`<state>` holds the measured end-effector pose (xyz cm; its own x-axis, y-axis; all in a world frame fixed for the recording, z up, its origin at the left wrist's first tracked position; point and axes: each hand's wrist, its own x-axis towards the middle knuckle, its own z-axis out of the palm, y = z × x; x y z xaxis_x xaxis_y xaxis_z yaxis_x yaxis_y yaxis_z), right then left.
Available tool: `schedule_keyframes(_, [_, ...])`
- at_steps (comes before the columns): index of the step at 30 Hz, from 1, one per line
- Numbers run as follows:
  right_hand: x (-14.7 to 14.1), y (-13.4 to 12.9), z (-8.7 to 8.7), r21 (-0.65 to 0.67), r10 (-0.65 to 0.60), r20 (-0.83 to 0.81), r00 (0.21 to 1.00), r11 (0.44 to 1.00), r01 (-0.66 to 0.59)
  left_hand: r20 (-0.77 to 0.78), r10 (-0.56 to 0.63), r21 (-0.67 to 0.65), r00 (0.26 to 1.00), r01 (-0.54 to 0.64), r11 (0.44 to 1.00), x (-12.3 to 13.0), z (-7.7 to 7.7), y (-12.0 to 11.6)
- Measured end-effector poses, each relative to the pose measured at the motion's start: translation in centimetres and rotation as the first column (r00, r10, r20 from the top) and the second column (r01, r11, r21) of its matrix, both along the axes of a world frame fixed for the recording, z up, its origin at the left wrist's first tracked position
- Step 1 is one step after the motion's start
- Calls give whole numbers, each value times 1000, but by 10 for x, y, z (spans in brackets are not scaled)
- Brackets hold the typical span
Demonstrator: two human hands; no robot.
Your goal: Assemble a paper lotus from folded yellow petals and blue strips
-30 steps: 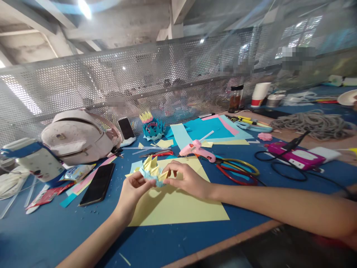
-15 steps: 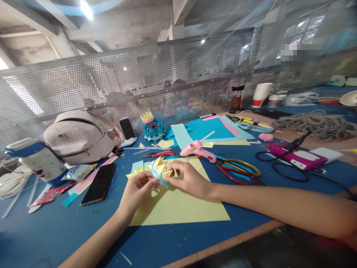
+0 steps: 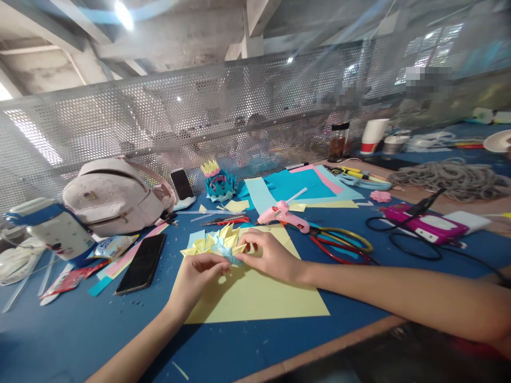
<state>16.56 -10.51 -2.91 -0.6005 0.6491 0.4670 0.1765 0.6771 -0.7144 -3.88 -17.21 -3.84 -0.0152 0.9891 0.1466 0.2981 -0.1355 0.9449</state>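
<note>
Between my two hands is a folded-paper piece [image 3: 220,243] with yellow points and a light blue middle, above a yellow paper sheet [image 3: 259,298]. My left hand [image 3: 203,271] has its fingers closed along the near left edge of the piece; its fingertips are partly hidden. On the other side, my right hand [image 3: 266,250] pinches the right end between thumb and fingers. Just beyond lie a pink glue gun [image 3: 282,213] with a clear stick in it, a red-handled cutting tool [image 3: 235,219] and scissors with red and yellow handles [image 3: 343,239].
A black phone [image 3: 141,263], pale backpack [image 3: 114,197] and blue-topped bottle [image 3: 56,229] lie left. Behind stands a blue paper crown-like shape [image 3: 220,185] with a yellow top. Right are a magenta power strip [image 3: 427,226] with black cable and a grey rope pile [image 3: 451,178]. A perforated metal screen [image 3: 159,127] runs behind.
My left hand has shifted slightly, its fingers lower against the near edge, so more of the yellow points show. My right hand has barely moved.
</note>
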Motion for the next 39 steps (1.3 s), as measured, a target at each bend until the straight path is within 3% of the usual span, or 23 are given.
schedule_keyframes(4, [0,0,1,-6,-12,9,1000,1000,12,-6,8,45,1000,-7,999,-1,1,0])
schedule_keyframes(7, [0,0,2,-3,-16,17,1000,1000,16,-60,45,168,997,-34,985,-1,4,-2])
schedule_keyframes(12, [0,-1,1,63,-17,41,999,998,14,-207,99,447,973,5,895,3,13,-9])
schedule_keyframes(15, [0,-2,1,131,-6,49,999,991,-1,-292,51,507,955,109,855,6,16,-14])
schedule_keyframes(21, [2,-4,-1,221,75,58,996,972,-86,-260,-34,383,965,135,914,7,13,-17])
schedule_keyframes(29, [2,0,1,273,56,43,998,960,-66,-56,106,364,993,-79,928,4,13,-9])
schedule_keyframes(34, [5,5,9,229,-28,5,1000,973,26,88,176,234,980,-192,953,-1,11,-2])
schedule_keyframes(39, [8,8,16,169,-58,-135,989,982,81,84,215,144,973,-225,964,-5,8,5])
